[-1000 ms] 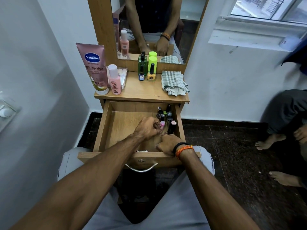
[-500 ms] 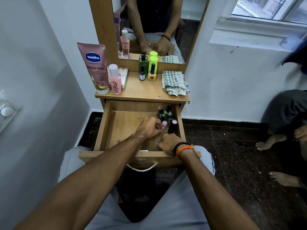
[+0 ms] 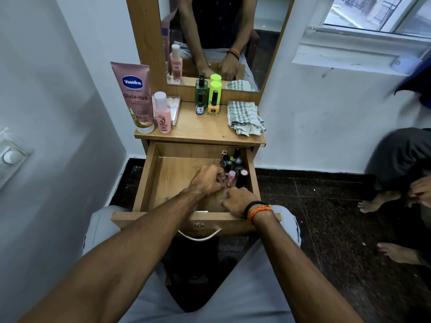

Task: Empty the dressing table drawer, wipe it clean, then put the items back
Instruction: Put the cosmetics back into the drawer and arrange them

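Note:
The wooden drawer [image 3: 149, 180] of the dressing table is pulled open over my lap. Several small cosmetic bottles [image 3: 233, 159] stand in its back right corner. My left hand [image 3: 206, 181] is inside the drawer, its curled fingertips pinching a small pink-capped bottle [image 3: 231, 177] at the front of that cluster. A dark lipstick tube [image 3: 242, 177] stands just right of it. My right hand [image 3: 238, 200] rests at the drawer's front right with fingers curled; anything in it is hidden. A checked cloth [image 3: 245, 117] lies folded on the tabletop.
On the tabletop [image 3: 200, 131] stand a pink Vaseline tube [image 3: 136, 96], a pink bottle [image 3: 162, 115], a clear tray [image 3: 175, 108], a green bottle [image 3: 201, 92] and a yellow nail polish [image 3: 213, 106]. A mirror rises behind. Another person's bare feet [image 3: 373, 203] are on the dark floor at right.
Both hands stay almost where they were inside the drawer; the left hand's fingers remain at the pink-capped bottle.

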Demonstrator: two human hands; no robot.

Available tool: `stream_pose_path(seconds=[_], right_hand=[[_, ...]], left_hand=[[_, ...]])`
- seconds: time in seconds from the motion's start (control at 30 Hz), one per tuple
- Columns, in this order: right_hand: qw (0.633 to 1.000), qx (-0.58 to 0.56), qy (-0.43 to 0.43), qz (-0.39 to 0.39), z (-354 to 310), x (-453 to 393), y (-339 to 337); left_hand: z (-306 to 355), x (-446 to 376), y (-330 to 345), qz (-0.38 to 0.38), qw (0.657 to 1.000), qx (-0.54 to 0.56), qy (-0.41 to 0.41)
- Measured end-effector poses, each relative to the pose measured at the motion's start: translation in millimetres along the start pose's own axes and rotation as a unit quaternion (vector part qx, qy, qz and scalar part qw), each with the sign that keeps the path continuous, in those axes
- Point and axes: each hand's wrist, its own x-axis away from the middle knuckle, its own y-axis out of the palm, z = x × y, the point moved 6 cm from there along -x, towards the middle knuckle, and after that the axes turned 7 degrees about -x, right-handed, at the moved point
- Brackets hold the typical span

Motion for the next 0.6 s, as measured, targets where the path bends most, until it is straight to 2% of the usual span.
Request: stream_pose_path(seconds=[0.13,0.27,0.4,0.5,0.6], right_hand=[[0.999,-0.006,0.000,0.044,8,-9,1],[0.990,-0.053,-0.045,0.122,0,-11,-10],[0.946,-0.146,-0.092,0.273,-20,-8,-42],[0.916,-0.215,-0.083,0.329,-31,-21,-67],[0.898,-0.205,-0.085,0.381,-44,-36,-96]], left_hand=[[-7,5,-14,0.031,0.999,-0.026,-0.005],[-7,11,-38,0.098,0.994,-0.048,-0.001],[-10,8,-65,0.161,0.987,-0.023,-0.003],[-5,0,-88,0.208,0.978,-0.008,0.010],[3,-10,-112,0.261,0.965,-0.012,0.024]])
